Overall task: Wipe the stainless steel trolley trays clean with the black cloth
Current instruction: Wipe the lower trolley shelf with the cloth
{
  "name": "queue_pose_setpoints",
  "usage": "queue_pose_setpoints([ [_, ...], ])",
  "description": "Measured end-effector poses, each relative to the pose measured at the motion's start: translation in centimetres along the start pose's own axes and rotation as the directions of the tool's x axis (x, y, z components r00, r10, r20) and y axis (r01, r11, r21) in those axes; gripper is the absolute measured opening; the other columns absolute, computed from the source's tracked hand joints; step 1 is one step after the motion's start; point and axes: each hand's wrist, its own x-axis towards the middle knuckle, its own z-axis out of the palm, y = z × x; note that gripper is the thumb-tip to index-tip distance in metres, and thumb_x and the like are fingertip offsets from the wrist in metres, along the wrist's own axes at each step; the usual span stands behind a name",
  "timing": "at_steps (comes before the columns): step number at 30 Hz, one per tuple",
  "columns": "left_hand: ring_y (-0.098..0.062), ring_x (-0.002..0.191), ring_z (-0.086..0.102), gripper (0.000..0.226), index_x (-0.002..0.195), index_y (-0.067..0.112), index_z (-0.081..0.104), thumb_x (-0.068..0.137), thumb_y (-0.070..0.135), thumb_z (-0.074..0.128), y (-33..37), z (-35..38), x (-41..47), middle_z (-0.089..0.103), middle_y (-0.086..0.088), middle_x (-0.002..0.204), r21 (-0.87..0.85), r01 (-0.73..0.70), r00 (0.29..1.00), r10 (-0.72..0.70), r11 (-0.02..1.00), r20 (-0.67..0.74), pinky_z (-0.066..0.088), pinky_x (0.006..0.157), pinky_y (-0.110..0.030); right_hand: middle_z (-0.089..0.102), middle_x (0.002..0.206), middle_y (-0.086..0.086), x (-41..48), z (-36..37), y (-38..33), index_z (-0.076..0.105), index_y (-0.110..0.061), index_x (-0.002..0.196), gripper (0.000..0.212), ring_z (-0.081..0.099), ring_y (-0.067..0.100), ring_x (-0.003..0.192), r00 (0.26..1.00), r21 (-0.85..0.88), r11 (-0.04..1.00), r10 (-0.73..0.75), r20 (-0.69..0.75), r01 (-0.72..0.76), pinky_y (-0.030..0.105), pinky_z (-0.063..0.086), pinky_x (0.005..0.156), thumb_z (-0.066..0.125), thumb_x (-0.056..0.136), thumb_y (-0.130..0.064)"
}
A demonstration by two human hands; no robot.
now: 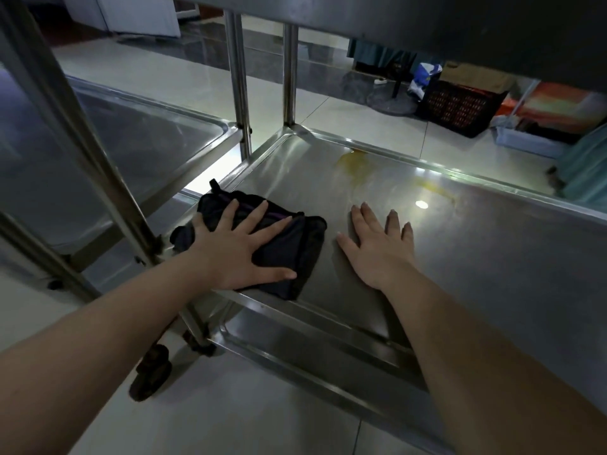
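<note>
Cloth (pixel 305 244) black, under left hand (pixel 230 251) | right hand (pixel 377 254) flat on tray (pixel 476 257)

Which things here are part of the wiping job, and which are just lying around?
For the job: black cloth, under the left hand; stainless steel tray; yellow smears on it; right hand, flat on the tray.
Lying about: black plastic crate, blue-and-white bag, on the floor.

No readable text, label, brand, number or sign anywhere in view; print on blue-white bag (pixel 423 78) in background too blurred to make out.
</note>
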Motion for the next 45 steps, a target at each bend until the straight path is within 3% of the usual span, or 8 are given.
queue_pose_setpoints([
  [2,-0.031,0.148,-0.017,0.093,0.122,0.077,-0.028,0.041,0.109,0.004,0.2,-0.1,-0.5,-0.02,0.021,0.159,0.01,0.011,0.999,-0.011,1.0,-0.033,-0.004,0.104,-0.074,-0.009,0.163,-0.016,0.1,-0.4,0.0,-0.003,-0.04,0.155,0.07,-0.011,0.031,0.15,1.0,0.057,0.998,-0.013,0.026,0.012,0.051,-0.01,0.117,0.011,0.093,-0.069],
  [6,-0.03,0.149,-0.015,0.09,0.119,0.078,-0.028,0.041,0.109,0.003,0.4,-0.3,-0.6,-0.018,0.021,0.16,0.002,0.014,0.998,-0.014,1.0,-0.058,-0.001,0.105,-0.074,0.002,0.163,-0.016,-0.2,-2.3,2.9,0.011,-0.044,0.154,0.058,-0.006,0.021,0.151,0.999,0.405,0.914,0.006,-0.051,0.016,0.053,-0.008,0.118,0.028,0.1,-0.058],
  [11,-0.031,0.148,-0.018,0.093,0.122,0.077,-0.027,0.039,0.109,0.003,0.9,-0.8,-0.6,-0.02,0.022,0.159,-0.008,0.026,1.0,-0.026,1.0,0.004,-0.002,0.105,-0.076,-0.009,0.163,-0.018,-2.7,-2.0,8.8,-0.002,-0.056,0.148,0.058,-0.014,0.028,0.149,0.989,-0.02,0.989,0.144,0.021,-0.143,0.068,-0.005,0.111,0.014,0.094,-0.069],
  [20,-0.042,0.145,-0.021,0.093,0.127,0.071,-0.03,0.044,0.106,-0.006,9.6,0.5,0.9,-0.025,0.015,0.159,0.038,-0.148,0.989,0.148,0.988,0.021,-0.009,0.098,-0.079,-0.008,0.164,-0.013,-2.6,-0.7,9.2,-0.009,-0.053,0.148,0.062,-0.006,0.034,0.15,0.991,-0.065,0.989,0.133,-0.019,-0.134,0.065,-0.001,0.113,0.004,0.09,-0.071],
  [31,-0.046,0.145,-0.015,0.095,0.148,0.057,-0.005,0.066,0.099,0.016,16.4,-3.6,16.6,-0.008,0.005,0.165,-0.013,-0.001,1.0,0.001,1.0,0.011,-0.008,0.096,-0.083,-0.009,0.163,-0.014,-2.2,0.1,9.9,-0.01,-0.053,0.148,0.068,-0.009,0.031,0.15,0.992,-0.04,0.992,0.114,-0.06,-0.116,0.065,-0.006,0.113,-0.002,0.085,-0.074],
  [36,-0.039,0.147,-0.015,0.089,0.143,0.061,-0.012,0.066,0.098,0.015,15.2,-2.7,11.9,-0.01,0.009,0.164,0.006,-0.048,0.997,0.048,0.999,0.063,-0.007,0.098,-0.081,-0.011,0.162,-0.017,-2.5,-0.5,10.5,-0.01,-0.055,0.148,0.067,-0.01,0.03,0.15,0.996,-0.02,0.996,0.09,-0.012,-0.09,0.065,-0.006,0.112,0.003,0.086,-0.077],
  [41,-0.037,0.147,-0.019,0.089,0.127,0.069,-0.032,0.049,0.104,-0.006,11.5,0.1,0.4,-0.021,0.015,0.16,0.032,-0.103,0.993,0.101,0.994,0.058,-0.005,0.1,-0.078,-0.011,0.162,-0.017,-2.6,-0.3,10.1,-0.01,-0.056,0.147,0.067,-0.009,0.032,0.15,0.995,-0.017,0.996,0.092,-0.021,-0.093,0.067,-0.006,0.111,0.001,0.085,-0.077],
  [45,-0.034,0.146,-0.021,0.086,0.124,0.073,-0.031,0.048,0.105,-0.007,10.4,1.6,-3.8,-0.029,0.022,0.153,0.01,-0.105,0.994,0.105,0.994,0.025,-0.007,0.099,-0.077,-0.01,0.163,-0.016,-2.5,0.0,10.0,-0.011,-0.055,0.147,0.066,-0.008,0.033,0.15,0.994,-0.042,0.994,0.096,-0.043,-0.098,0.067,-0.005,0.11,0.0,0.085,-0.076],
])
